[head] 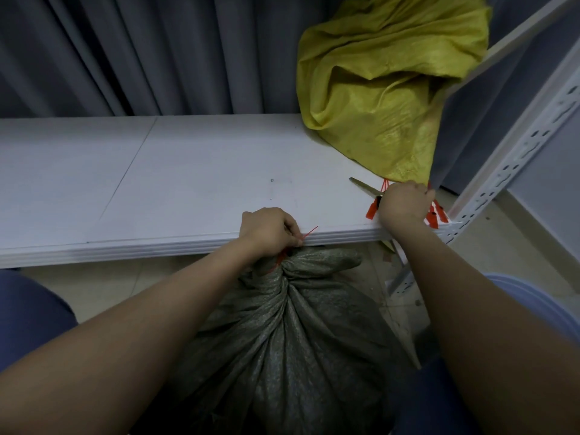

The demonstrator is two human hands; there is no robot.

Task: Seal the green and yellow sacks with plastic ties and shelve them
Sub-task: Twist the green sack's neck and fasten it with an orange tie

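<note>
Nearest, on the floor below the shelf edge: green sack, neck bunched, clutched by curled left hand pinching a red tie. Right hand curled over scissors and spare ties on the shelf, actual grip hidden. Just behind, yellow sack.

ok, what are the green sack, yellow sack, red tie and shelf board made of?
Green sack: looks like woven plastic, matte with a faint sheen; fine weave grain, stiff gathered folds.
Yellow sack: same woven look, seems thinner, slightly translucent, crinkled.
Red tie: probably moulded plastic; a thin strip that holds a straight, springy line.
Shelf board: smooth matte white, painted metal or laminate; can't tell which.
</note>
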